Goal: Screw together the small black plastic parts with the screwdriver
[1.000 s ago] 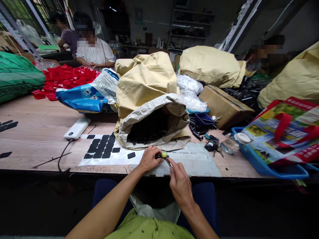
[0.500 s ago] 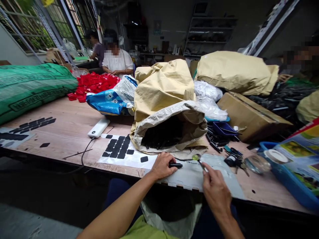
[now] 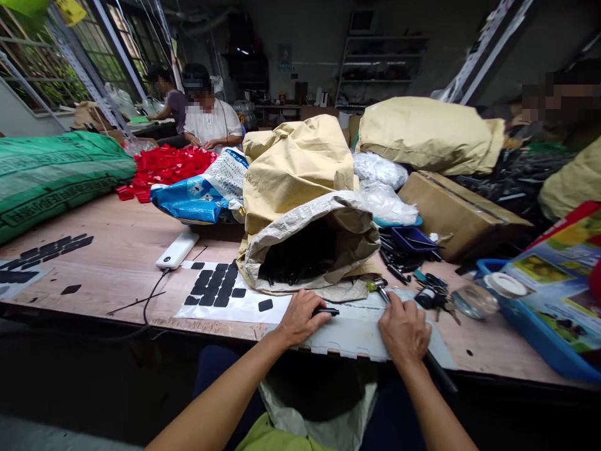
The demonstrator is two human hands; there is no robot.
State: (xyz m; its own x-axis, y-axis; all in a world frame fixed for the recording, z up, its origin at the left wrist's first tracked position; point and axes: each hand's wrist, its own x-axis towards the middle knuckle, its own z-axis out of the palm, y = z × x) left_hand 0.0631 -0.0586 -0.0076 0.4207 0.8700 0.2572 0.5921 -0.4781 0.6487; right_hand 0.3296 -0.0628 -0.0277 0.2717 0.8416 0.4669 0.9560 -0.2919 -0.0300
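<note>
My left hand (image 3: 303, 318) is closed on a small black cylindrical part (image 3: 327, 311), which lies sideways near the table's front edge. To its right, my right hand (image 3: 404, 330) grips a small hammer by its shaft. The hammer's yellowish head (image 3: 375, 285) points away from me, and its black handle (image 3: 440, 371) sticks out below the hand toward the table edge. Under both hands lies a grey sheet (image 3: 350, 329). Just beyond them, a tan sack (image 3: 300, 169) gapes open with dark parts (image 3: 300, 260) inside.
Black stickers (image 3: 218, 284) on white paper and a white power bank (image 3: 177, 250) are at left. Keys, a glass jar (image 3: 474, 302) and a blue basket (image 3: 549, 332) stand right. A cardboard box (image 3: 457, 213) is behind. People sit across the room.
The hammer's head has tipped sideways, and its handle now shows below my right hand, which has turned knuckles up. The view has shifted slightly; my left hand still holds the black part.
</note>
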